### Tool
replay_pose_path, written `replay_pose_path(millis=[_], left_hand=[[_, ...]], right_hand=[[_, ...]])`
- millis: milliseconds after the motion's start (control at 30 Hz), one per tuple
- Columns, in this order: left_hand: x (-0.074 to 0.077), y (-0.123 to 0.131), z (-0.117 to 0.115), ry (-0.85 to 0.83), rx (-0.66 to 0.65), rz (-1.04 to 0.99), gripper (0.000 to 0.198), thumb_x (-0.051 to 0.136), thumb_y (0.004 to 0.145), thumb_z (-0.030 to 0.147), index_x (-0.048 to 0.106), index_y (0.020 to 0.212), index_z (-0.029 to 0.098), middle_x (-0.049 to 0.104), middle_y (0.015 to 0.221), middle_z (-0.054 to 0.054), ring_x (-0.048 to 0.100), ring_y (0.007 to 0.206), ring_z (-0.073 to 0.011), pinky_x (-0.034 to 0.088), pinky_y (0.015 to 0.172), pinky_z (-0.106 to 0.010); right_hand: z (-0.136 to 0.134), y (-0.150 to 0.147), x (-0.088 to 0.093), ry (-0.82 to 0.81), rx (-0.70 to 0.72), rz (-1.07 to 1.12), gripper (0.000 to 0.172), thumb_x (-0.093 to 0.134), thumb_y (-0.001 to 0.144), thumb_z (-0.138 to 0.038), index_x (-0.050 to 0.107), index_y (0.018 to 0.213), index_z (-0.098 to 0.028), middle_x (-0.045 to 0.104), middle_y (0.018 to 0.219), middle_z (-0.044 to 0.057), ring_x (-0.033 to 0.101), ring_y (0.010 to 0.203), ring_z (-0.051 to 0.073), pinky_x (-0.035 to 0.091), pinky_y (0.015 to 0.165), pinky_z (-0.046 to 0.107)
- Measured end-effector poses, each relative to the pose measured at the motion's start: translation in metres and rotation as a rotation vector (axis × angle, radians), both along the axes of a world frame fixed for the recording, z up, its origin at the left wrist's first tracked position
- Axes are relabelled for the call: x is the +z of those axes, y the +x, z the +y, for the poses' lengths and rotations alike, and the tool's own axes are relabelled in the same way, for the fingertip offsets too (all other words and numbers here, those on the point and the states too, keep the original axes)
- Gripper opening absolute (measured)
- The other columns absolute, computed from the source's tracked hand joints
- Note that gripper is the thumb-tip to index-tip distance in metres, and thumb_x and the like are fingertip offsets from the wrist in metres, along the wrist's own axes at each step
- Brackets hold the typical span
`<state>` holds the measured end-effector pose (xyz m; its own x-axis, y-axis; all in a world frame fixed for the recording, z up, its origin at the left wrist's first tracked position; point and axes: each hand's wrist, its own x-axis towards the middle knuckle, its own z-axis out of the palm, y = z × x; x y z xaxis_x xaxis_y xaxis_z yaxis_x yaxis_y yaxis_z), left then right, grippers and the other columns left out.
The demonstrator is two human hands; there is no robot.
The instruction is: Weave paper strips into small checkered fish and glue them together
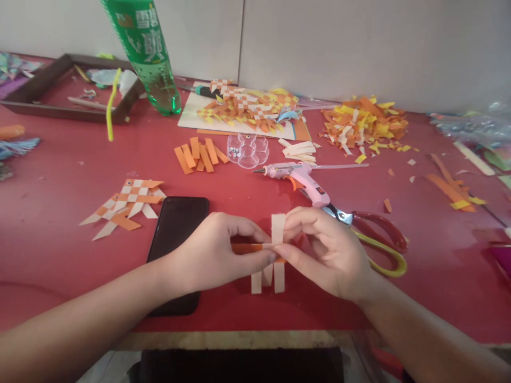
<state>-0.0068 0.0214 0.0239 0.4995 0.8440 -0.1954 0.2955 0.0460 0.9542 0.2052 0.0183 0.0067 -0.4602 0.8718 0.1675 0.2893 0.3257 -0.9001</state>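
Observation:
Between my two hands is a small weave of orange and cream paper strips, held just above the red table near its front edge. My left hand pinches it from the left, with thumb and fingers closed around an orange strip. From the other side my right hand grips it, thumb tip at the crossing and fingers behind an upright cream strip. Several cream ends hang down below. Part of the weave is hidden by my fingers. A black phone lies under my left wrist, and scissors lie beyond my right hand.
A pink glue gun lies ahead, near orange strips, a clear compartment dish and cream strips. Woven paper fish lie left. Behind stand a green bottle, a brown tray and a scrap pile.

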Motion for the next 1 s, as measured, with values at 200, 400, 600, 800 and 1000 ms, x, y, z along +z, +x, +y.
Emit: replay_pose_path(millis=[200, 400, 600, 800, 1000], left_hand=[[0.001, 0.0, 0.0, -0.076, 0.017, -0.039, 0.019, 0.068, 0.082, 0.033, 0.073, 0.077, 0.016, 0.075, 0.077, -0.003, 0.068, 0.073, -0.0167, 0.051, 0.068, -0.024], [0.002, 0.0, 0.002, -0.069, 0.095, -0.042, 0.02, 0.072, 0.08, 0.035, 0.072, 0.076, 0.016, 0.073, 0.076, -0.001, 0.064, 0.072, -0.0141, 0.049, 0.068, -0.022], [0.002, 0.0, 0.002, -0.087, 0.089, -0.039, 0.021, 0.072, 0.079, 0.036, 0.073, 0.076, 0.016, 0.073, 0.075, -0.001, 0.063, 0.071, -0.0138, 0.048, 0.067, -0.022], [0.003, 0.0, 0.002, -0.09, 0.042, -0.068, 0.022, 0.063, 0.087, 0.033, 0.075, 0.08, 0.015, 0.076, 0.079, -0.002, 0.065, 0.072, -0.015, 0.05, 0.068, -0.023], [0.002, -0.002, 0.002, -0.073, -0.015, -0.039, 0.026, 0.064, 0.087, 0.036, 0.078, 0.086, 0.014, 0.078, 0.084, -0.004, 0.069, 0.077, -0.0184, 0.051, 0.069, -0.025]], right_hand=[[0.004, 0.001, 0.007, 0.114, 0.038, -0.065, 0.016, 0.06, 0.088, -0.021, 0.058, 0.104, -0.023, 0.059, 0.095, 0.005, 0.058, 0.087, 0.018, 0.051, 0.077, 0.036], [0.01, -0.002, 0.016, 0.312, 0.099, -0.125, 0.006, 0.058, 0.085, -0.016, 0.058, 0.084, -0.021, 0.06, 0.084, 0.004, 0.053, 0.087, 0.02, 0.045, 0.081, 0.04], [0.01, -0.005, 0.014, 0.348, 0.101, -0.116, 0.012, 0.058, 0.083, -0.011, 0.055, 0.079, -0.021, 0.06, 0.08, 0.002, 0.052, 0.084, 0.019, 0.045, 0.077, 0.038], [0.01, -0.004, 0.013, 0.338, 0.086, -0.119, 0.01, 0.055, 0.084, -0.011, 0.055, 0.079, -0.02, 0.059, 0.081, 0.004, 0.052, 0.084, 0.019, 0.045, 0.077, 0.038], [0.009, -0.003, 0.012, 0.312, 0.072, -0.099, 0.015, 0.058, 0.085, -0.012, 0.05, 0.074, -0.019, 0.057, 0.079, 0.002, 0.051, 0.082, 0.017, 0.044, 0.076, 0.037]])
